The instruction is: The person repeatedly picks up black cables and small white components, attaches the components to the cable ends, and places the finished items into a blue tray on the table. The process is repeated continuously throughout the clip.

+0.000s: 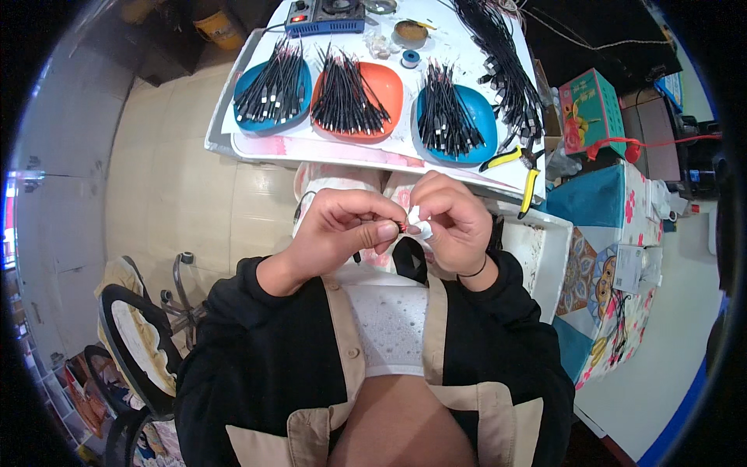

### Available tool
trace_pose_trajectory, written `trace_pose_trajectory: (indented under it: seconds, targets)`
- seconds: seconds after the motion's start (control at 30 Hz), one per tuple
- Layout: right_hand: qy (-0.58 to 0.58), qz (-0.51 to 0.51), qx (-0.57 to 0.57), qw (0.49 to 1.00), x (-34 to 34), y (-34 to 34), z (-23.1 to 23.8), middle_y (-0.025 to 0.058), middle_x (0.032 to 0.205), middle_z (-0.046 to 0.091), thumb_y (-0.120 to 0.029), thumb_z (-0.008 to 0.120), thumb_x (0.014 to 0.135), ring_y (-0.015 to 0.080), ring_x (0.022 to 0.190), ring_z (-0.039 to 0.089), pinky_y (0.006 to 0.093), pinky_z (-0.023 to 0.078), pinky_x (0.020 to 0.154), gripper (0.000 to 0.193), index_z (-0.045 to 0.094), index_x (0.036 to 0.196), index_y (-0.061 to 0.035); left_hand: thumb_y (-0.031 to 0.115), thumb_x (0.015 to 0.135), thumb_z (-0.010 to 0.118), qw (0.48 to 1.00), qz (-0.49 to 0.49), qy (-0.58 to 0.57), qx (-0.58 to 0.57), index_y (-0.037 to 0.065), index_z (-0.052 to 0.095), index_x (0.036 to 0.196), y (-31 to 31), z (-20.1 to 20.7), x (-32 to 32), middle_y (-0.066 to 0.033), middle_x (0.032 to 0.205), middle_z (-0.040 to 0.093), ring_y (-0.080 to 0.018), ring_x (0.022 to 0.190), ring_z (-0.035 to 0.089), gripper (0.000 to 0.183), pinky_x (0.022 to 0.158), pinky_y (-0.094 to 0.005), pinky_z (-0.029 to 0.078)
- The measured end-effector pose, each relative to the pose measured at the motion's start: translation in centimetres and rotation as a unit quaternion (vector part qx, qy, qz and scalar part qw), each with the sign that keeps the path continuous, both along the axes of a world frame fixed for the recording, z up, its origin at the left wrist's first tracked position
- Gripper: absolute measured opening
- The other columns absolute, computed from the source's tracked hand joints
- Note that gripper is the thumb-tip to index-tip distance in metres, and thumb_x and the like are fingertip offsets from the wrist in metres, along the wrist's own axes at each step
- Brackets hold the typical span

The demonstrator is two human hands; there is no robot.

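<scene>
The white tabletop (442, 50) spans the top of the view, beyond the person's hands. Along its near side sit three trays, a left blue tray (243, 80), an orange tray (389, 86) and a right blue tray (482, 117), each heaped with black cables. A loose bundle (510, 78) of more such cables spreads beside the right blue tray. Closer to the body, in front of the chest, the left hand (334, 226) and right hand (461, 226) nearly meet. The left pinches a black cable (401, 227) between thumb and forefinger; the right's bent thumb and forefinger come up to its end, but whether they grip it cannot be told. Pliers (529, 162) with yellow handles lie at the near right edge. A small spool (410, 58) rests behind the trays. White wrapping (418, 218) covers the right fingertips, just beside the cable's reddish tip, which shows between the two hands
</scene>
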State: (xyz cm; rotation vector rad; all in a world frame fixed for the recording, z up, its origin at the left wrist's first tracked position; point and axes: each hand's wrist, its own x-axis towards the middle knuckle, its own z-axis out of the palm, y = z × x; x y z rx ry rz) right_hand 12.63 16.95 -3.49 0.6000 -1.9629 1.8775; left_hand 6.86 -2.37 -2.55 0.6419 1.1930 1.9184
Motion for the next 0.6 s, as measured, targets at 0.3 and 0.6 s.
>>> trace_pose_trajectory:
  seconds: [0.3,0.6]
  targets:
    - [-0.096,-0.034,-0.150,0.983,-2.8,1.2,-0.5,0.0091,0.092,0.056,0.005,0.060,0.082,0.0159,0.083,0.052,0.0251,0.042,0.073,0.016,0.056,0.097,0.0026,-0.002,0.089,0.059,0.993,-0.008,0.034,-0.113,-0.005,0.062,0.100,2.7,3.6,-5.2,-0.0044,0.083,0.063,-0.0073,0.070,0.057,0.012,0.063,-0.0201,0.047]
    - [-0.136,0.017,0.060,0.989,-4.4,5.4,-1.4,0.0072,0.084,0.058,-0.008,0.061,0.084,0.0221,0.073,0.058,0.0307,0.047,0.069,0.011,0.060,0.094,-0.0051,0.005,0.089,0.060,0.832,0.107,0.492,-0.233,-0.004,0.063,0.096,11.6,5.9,-19.8,-0.0069,0.079,0.066,-0.0112,0.074,0.064,0.012,0.067,-0.0239,0.049]
